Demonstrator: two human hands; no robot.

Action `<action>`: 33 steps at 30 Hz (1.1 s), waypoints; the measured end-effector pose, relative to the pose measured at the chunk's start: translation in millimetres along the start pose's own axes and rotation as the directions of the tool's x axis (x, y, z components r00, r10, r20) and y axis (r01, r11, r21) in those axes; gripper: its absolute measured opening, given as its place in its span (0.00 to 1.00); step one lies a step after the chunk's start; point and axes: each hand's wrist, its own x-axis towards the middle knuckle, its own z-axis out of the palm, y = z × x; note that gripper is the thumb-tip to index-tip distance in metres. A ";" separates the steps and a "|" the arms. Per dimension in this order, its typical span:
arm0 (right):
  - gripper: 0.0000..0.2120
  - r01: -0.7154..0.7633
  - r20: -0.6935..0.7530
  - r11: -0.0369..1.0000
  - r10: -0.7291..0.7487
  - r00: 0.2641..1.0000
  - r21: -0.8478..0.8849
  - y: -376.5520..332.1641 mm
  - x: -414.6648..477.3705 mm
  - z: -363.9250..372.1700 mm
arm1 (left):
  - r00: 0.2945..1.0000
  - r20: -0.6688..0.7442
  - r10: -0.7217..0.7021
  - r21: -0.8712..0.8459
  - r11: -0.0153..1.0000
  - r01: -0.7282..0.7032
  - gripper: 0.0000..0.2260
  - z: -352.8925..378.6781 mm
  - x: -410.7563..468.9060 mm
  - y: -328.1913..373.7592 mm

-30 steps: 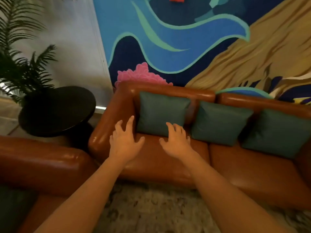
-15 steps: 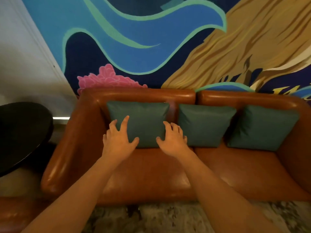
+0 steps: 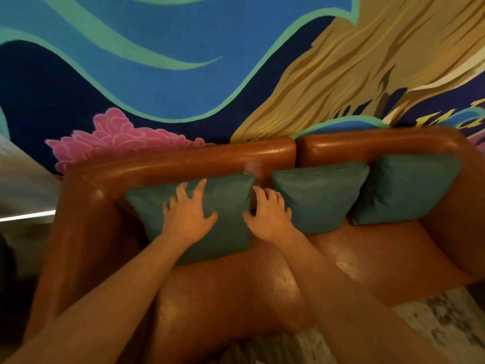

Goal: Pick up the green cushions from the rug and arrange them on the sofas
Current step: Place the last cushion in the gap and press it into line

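Observation:
Three green cushions lean against the backrest of the brown leather sofa. My left hand lies with spread fingers flat on the front of the left cushion. My right hand is at that cushion's right edge, fingers reaching into the gap beside the middle cushion. The right cushion stands untouched near the sofa's right arm. Whether the right fingers curl round the edge is hidden.
A painted mural fills the wall behind the sofa. A pale patterned rug shows at the lower right in front of the seat. The sofa's left arm rises beside the left cushion.
Both hands moved forward from above the seat onto the left cushion. The view came closer to the sofa and shifted right, so the black side table left the picture.

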 end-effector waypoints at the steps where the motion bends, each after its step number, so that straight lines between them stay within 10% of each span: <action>1: 0.36 0.000 0.010 1.000 0.000 1.000 -0.006 -1.2 8.1 2.3 | 1.000 0.014 0.001 0.006 1.000 -0.001 0.42 2.3 9.4 -2.1; 25: 0.43 0.012 0.138 0.999 -0.008 0.990 -0.031 18.2 219.3 121.4 | 0.940 0.053 -0.338 0.253 0.915 0.314 0.47 89.4 139.9 -141.4; 33: 0.53 0.152 0.027 0.985 -0.155 0.988 0.082 44.0 222.3 130.7 | 0.923 -0.142 -0.357 -0.087 0.934 0.347 0.44 109.6 120.5 -170.9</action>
